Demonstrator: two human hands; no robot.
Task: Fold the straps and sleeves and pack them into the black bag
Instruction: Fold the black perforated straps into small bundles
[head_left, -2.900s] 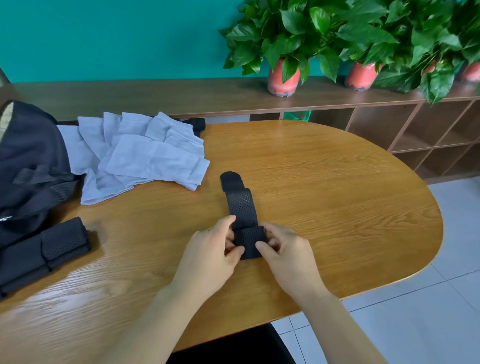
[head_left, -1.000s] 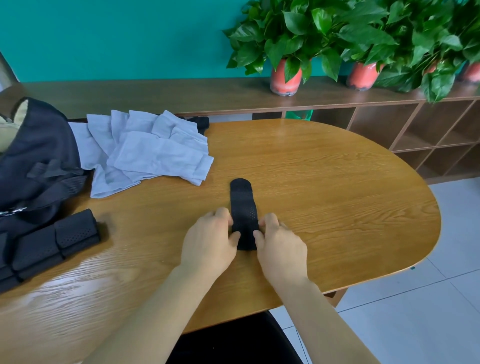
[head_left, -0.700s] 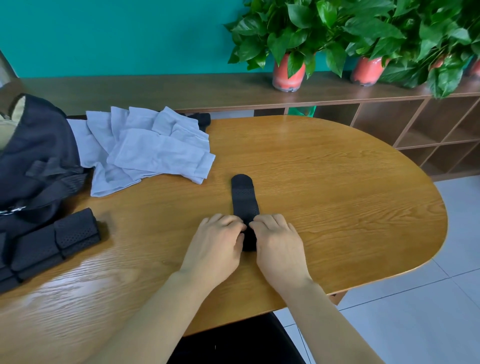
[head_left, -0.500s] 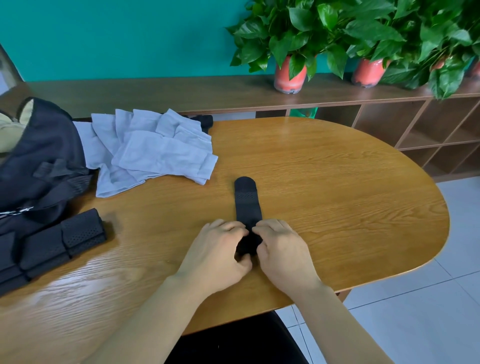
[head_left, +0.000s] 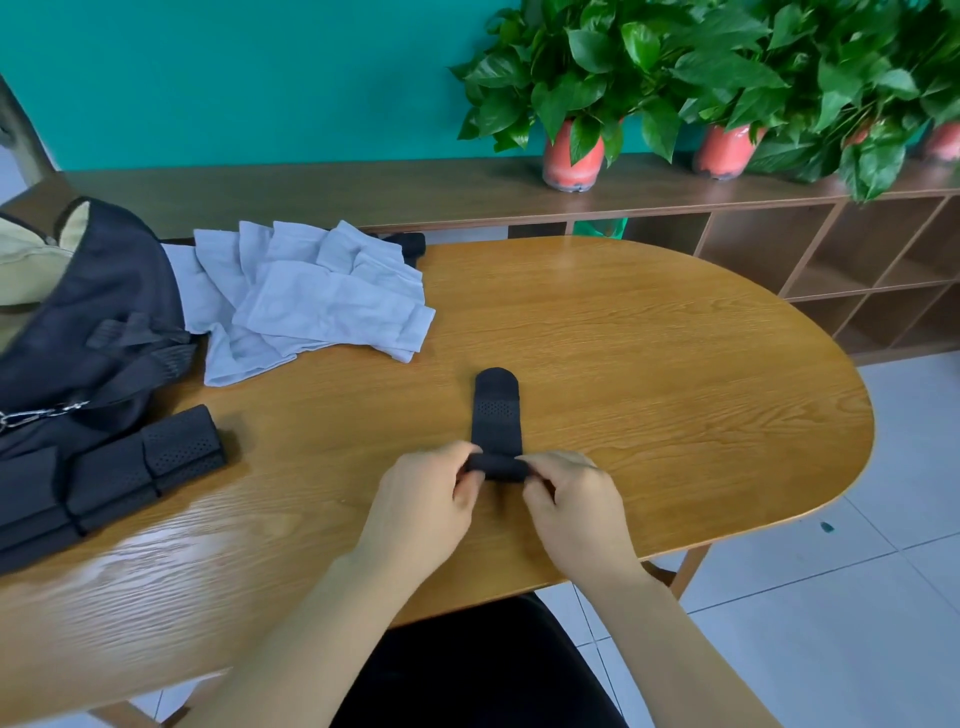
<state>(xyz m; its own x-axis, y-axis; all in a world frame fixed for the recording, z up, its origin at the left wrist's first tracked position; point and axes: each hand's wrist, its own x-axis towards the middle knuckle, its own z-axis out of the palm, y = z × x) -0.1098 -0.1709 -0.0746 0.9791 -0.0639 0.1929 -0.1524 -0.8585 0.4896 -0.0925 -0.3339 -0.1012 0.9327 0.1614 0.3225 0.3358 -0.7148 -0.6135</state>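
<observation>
The oval wooden table is filling the middle of the frame, its rounded end curving off at centre right and its near edge running just under the forearms. Bare wood is showing across its whole right half and in a band between the strap and the cloth heap. Pale floor tiles are showing at lower right, and a long low shelf unit carrying potted plants is running along the teal wall at the top.

The black bag is slumping at the left edge of the frame and is being cut off there, so its opening is hard to make out. Just below it a stack of folded black straps is lying, also running out of frame at the left. The grey sleeves are lying in a loose overlapping heap at upper left, touching the bag, with a dark item mostly hidden behind their far edge. A black shape at bottom centre is sitting under the table edge — too dark to identify.

The black perforated strap is lying at the centre, pointing away from the person, its near end rolled into a small bundle. The left hand and right hand are each pinching one end of that bundle between thumb and curled fingers — whether the bundle is touching the wood I cannot tell.
</observation>
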